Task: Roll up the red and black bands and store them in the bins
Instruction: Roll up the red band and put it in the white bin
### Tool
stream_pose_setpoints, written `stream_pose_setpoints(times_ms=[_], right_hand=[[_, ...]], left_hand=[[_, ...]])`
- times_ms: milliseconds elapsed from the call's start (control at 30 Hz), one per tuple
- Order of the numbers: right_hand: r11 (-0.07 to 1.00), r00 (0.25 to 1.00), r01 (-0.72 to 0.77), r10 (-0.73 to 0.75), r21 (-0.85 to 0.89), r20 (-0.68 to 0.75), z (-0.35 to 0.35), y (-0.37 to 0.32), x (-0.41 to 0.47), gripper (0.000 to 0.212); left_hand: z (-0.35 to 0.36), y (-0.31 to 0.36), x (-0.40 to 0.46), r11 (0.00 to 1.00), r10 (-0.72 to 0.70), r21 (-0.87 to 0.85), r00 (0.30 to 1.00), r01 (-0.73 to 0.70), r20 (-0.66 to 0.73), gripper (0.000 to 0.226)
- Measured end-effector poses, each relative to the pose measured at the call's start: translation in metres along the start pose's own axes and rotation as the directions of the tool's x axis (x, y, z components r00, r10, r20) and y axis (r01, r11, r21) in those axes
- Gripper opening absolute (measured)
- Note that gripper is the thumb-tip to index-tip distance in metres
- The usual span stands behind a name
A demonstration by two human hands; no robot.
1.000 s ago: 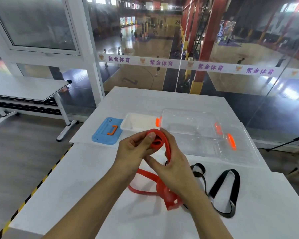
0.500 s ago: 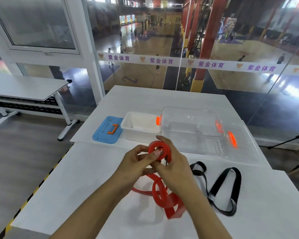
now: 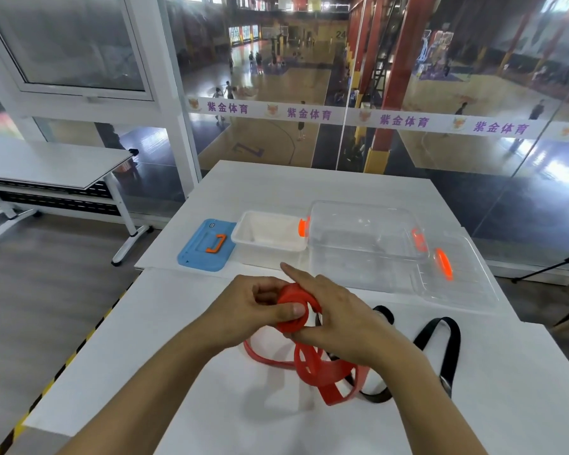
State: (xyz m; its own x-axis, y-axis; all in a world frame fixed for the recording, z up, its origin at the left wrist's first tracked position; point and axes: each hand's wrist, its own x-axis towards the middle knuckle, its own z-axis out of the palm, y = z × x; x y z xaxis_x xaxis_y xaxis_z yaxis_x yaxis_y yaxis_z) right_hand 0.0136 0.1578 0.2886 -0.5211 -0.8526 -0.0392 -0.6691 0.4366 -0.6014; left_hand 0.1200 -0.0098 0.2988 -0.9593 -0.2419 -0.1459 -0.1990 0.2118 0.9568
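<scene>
A red band [image 3: 322, 372] is partly wound into a tight roll held above the white table [image 3: 211, 389]; its loose end trails in loops below my hands. My left hand [image 3: 250, 307] pinches the roll with thumb on its face. My right hand [image 3: 335, 320] wraps around the roll from the right, forefinger pointing outward. A black band [image 3: 437, 343] lies unrolled on the table to the right, partly hidden by my right forearm. Beyond my hands stand a white bin [image 3: 270, 234] and a clear bin [image 3: 365, 231], both open.
A blue lid [image 3: 207, 244] with an orange handle lies left of the white bin. A clear lid [image 3: 457, 277] with an orange handle lies right of the clear bin. A glass wall stands past the table's far edge. Another table [image 3: 46, 165] stands at left.
The red roll has grown thicker as more band was wound on, and the loose part on the table is shorter. My hands have dropped slightly toward the table.
</scene>
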Motion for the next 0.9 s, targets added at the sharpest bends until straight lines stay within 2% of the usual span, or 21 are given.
stream_pose_setpoints(times_ms=[100, 200, 300, 400, 533, 667, 767, 900], right_hand=[[0.995, 0.99, 0.012, 0.002, 0.097, -0.139, -0.001, 0.003, -0.003, 0.079], [0.989, 0.977, 0.007, 0.025, 0.148, -0.211, 0.002, 0.002, -0.007, 0.072], [0.98, 0.949, -0.002, 0.064, 0.198, -0.308, 0.016, 0.0, -0.006, 0.09], [0.96, 0.907, 0.016, 0.104, 0.28, -0.409, 0.034, -0.004, -0.002, 0.094], [0.944, 0.821, 0.035, 0.16, 0.328, -0.547, 0.049, -0.013, 0.005, 0.082], [0.942, 0.769, 0.009, 0.208, 0.335, -0.604, 0.051, -0.009, 0.011, 0.072], [0.949, 0.814, 0.007, 0.178, 0.315, -0.554, 0.047, -0.001, 0.01, 0.067], [0.968, 0.928, 0.001, 0.092, 0.25, -0.361, 0.027, 0.012, 0.009, 0.068]], left_hand=[[0.01, -0.004, 0.0, 0.992, 0.036, -0.115, 0.994, -0.048, -0.106, 0.036], [0.02, -0.005, 0.002, 0.969, 0.053, -0.228, 0.979, -0.099, -0.199, 0.039], [0.029, -0.001, 0.006, 0.938, 0.031, -0.319, 0.951, -0.134, -0.308, 0.03], [0.033, 0.0, 0.012, 0.903, -0.033, -0.408, 0.927, -0.132, -0.373, 0.042], [0.041, 0.0, 0.012, 0.851, -0.079, -0.511, 0.932, -0.121, -0.352, 0.04], [0.046, 0.002, 0.012, 0.816, -0.116, -0.574, 0.954, -0.066, -0.275, 0.042], [0.034, -0.001, 0.012, 0.859, -0.14, -0.512, 0.969, 0.017, -0.203, 0.05], [0.007, -0.007, 0.01, 0.9, -0.098, -0.432, 0.993, 0.059, -0.069, 0.045]])
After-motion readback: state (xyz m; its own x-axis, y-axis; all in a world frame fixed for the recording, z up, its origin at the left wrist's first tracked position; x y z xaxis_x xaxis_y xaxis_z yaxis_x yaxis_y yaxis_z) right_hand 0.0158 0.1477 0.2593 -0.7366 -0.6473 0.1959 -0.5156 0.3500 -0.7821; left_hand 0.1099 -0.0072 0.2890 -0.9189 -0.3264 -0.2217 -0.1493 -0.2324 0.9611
